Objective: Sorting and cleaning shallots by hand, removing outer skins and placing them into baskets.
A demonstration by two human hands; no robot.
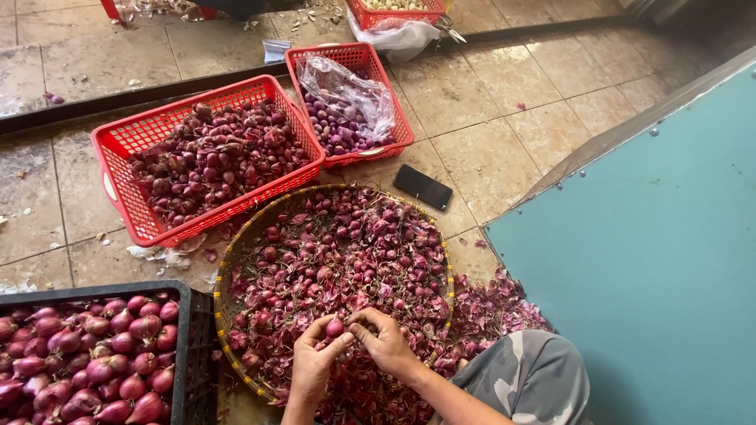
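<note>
beige floor tiles [488, 157], littered with dry purple skins, carry everything within arm's reach of the seated person. both hands meet over the near edge of a round woven tray [223, 267], so that whatever falls drops onto it: the left hand [313, 364] pinches a small shallot [335, 327] between thumb and fingers, and the right hand [387, 340] curls in beside it, its fingertips closed on the bulb's side, seemingly picking at the skin. the tray is heaped with loose skins and small unpeeled bulbs. at the person's left sits a black crate [183, 330] full of smooth, glossy peeled shallots, close enough to drop one in without reaching. beyond the tray, a large red basket [118, 169] holds dark, rough shallots with skins on, and a smaller red basket [398, 126] holds more bulbs partly under a clear plastic bag [350, 90]. a black phone [423, 187] lies flat on the tiles just beside the tray, well apart from the hands.
</note>
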